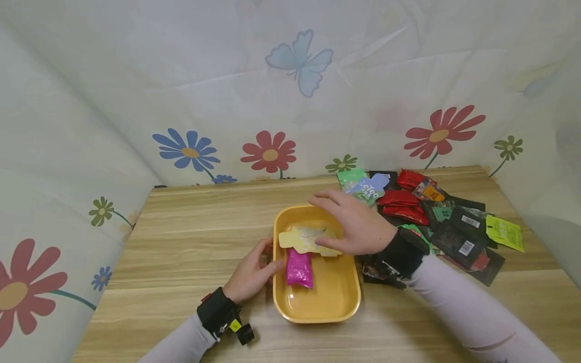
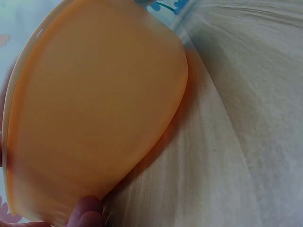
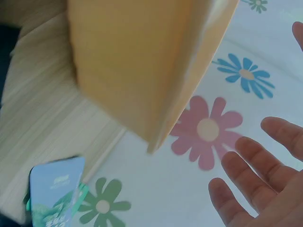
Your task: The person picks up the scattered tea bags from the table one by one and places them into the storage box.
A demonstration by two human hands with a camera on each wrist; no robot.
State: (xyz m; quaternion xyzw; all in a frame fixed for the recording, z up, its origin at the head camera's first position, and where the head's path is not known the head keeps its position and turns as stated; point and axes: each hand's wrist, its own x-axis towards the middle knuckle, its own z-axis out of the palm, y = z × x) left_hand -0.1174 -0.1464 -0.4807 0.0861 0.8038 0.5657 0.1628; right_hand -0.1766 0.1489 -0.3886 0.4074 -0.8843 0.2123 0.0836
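An orange-yellow plastic tub [image 1: 336, 292] stands on the wooden table. My left hand [image 1: 251, 275] holds its left side, thumb at the rim and fingers against the outer wall; in the left wrist view its fingertips [image 2: 87, 210] press low on that wall. Over the tub's far part hovers my right hand [image 1: 358, 227], its fingers spread and apart in the right wrist view. Beneath it lies a flat pale-yellow packet [image 1: 297, 241] with a wavy outline, partly hidden by the hand. A shiny magenta sachet [image 1: 299, 269] lies in the tub, nearer to me.
To the right is a loose heap of packets: black sachets [image 1: 460, 237], red ones [image 1: 404, 204], a lime-green one [image 1: 505, 233] and a green-and-blue one [image 1: 369, 187] marked LeTea. A flower-printed cloth [image 1: 218, 91] hangs behind the table.
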